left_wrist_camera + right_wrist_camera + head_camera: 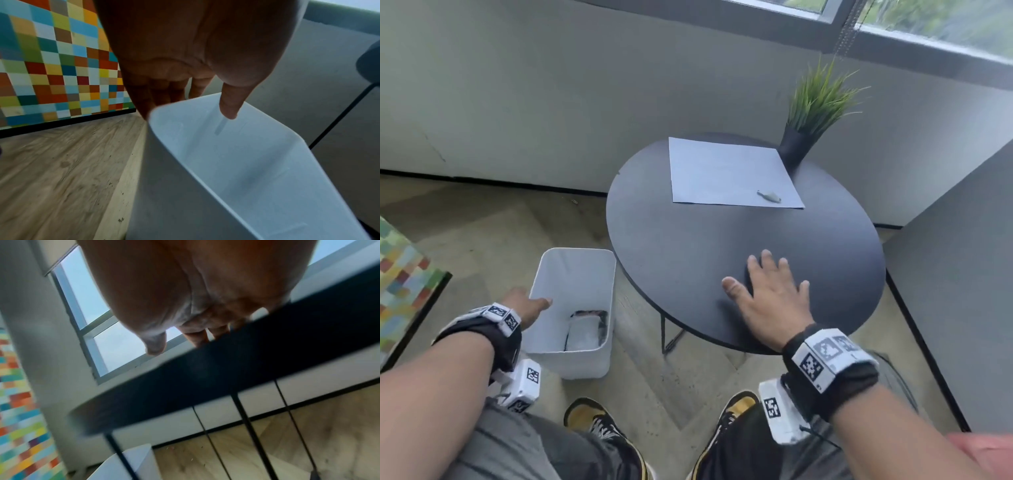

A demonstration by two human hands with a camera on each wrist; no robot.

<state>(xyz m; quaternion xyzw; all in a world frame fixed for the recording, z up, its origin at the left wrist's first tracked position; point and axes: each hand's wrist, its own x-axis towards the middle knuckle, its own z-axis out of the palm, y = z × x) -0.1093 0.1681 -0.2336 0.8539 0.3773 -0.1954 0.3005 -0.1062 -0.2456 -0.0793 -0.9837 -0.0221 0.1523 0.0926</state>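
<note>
A white plastic bin (585, 363) stands on the floor left of a round black table (688, 257). My left hand (527, 305) holds its left rim. The left wrist view shows the thumb (228, 110) against the inside of the bin's wall (236, 162), with the fingers outside it. A pale wrapped packet (585, 330) lies at the bottom of the bin. My right hand (767, 287) lies flat near the table's front edge, fingers spread and holding nothing. On the table lies a white paper sheet (722, 171) with a small grey lump (769, 196) on it.
A grass plant (818, 99) in a black vase (796, 147) stands at the table's far right edge. A grey partition (955, 274) closes in the right side. A multicoloured chequered panel (400, 274) is at the left. My shoes (599, 421) are on the wood floor below.
</note>
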